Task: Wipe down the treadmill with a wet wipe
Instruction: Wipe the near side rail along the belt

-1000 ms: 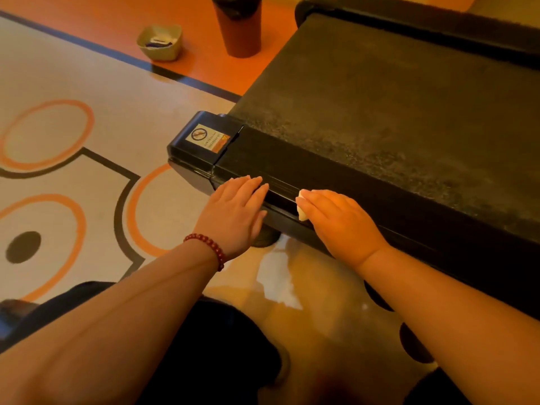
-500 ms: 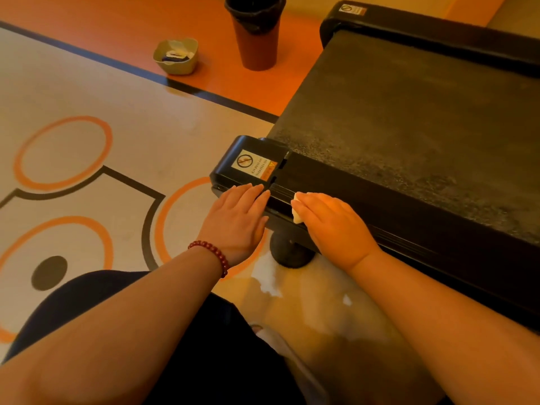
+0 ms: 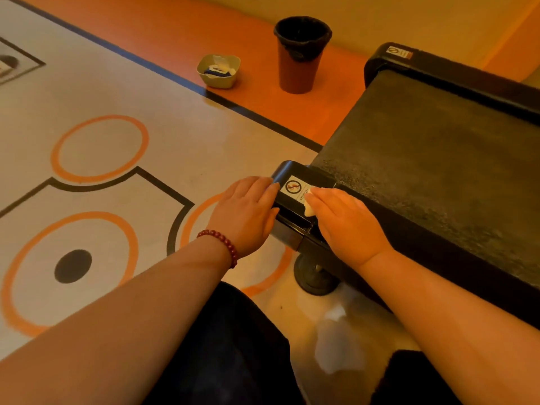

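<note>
1. Two forearms reach out over your dark-trousered knees. The left wrist wears a red bead bracelet (image 3: 225, 244).
2. Your left hand (image 3: 245, 211) lies flat, fingers straight and gripping nothing, against the outer side of the treadmill's near corner cap (image 3: 287, 172). I judge it to be bracing.
3. Your right hand (image 3: 347, 226) is just beside it, apart from it, with straight fingers pressing the wet wipe (image 3: 309, 211) onto the top of that cap. It is pressing flat rather than pinching.
4. The wipe is a small pale folded pad, almost all hidden. Only slivers show at your fingertips, touching the warning sticker (image 3: 293, 187).
5. The relation that matters is that the wipe sits at the treadmill's very corner. The black side rail (image 3: 438, 252) runs from there back to your right, under your right forearm. The dusty grey belt (image 3: 438, 171) lies beyond your fingertips, with its long axis also to your right.
6. Your right hand is the nearer one to both, so the next stroke probably belongs to it.
7. Farther off is the second corner cap (image 3: 380, 61), well apart.
8. On the orange floor strip beyond stand a lined waste bin (image 3: 301, 68) and a small dish (image 3: 218, 78).
</note>
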`<state>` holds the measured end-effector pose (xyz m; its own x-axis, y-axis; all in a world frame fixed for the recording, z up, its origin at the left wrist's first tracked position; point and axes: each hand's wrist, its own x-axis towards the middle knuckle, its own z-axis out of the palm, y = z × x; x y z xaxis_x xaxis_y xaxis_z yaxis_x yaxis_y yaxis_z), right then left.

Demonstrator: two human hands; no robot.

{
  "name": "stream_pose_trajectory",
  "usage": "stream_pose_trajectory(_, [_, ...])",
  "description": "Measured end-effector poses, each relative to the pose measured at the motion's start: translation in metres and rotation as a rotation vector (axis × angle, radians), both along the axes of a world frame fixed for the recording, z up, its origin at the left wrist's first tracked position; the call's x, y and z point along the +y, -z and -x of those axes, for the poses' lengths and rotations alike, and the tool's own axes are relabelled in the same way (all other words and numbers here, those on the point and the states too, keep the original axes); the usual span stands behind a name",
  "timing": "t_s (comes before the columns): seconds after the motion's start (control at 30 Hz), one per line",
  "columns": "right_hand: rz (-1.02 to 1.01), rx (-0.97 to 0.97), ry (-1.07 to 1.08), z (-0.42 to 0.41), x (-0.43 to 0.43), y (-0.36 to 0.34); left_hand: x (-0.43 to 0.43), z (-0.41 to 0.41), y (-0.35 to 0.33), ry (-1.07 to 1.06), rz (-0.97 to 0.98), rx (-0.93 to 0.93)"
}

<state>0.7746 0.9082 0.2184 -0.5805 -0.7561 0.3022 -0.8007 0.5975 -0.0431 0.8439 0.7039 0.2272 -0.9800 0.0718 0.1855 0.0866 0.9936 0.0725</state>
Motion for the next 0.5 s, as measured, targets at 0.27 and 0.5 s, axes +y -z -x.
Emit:
stream_pose_trajectory(0.27, [0.028, -0.095, -0.061, 0.038, -0.016, 0.033, -0.008, 0.018, 0.009, -0.02, 0.081, -0.029])
stream_pose_trajectory(0.5, [-0.001, -0.215, -0.044, 0.095, -0.025, 0.032, -0.027, 0.055, 0.013, -0.077, 0.076, -0.126])
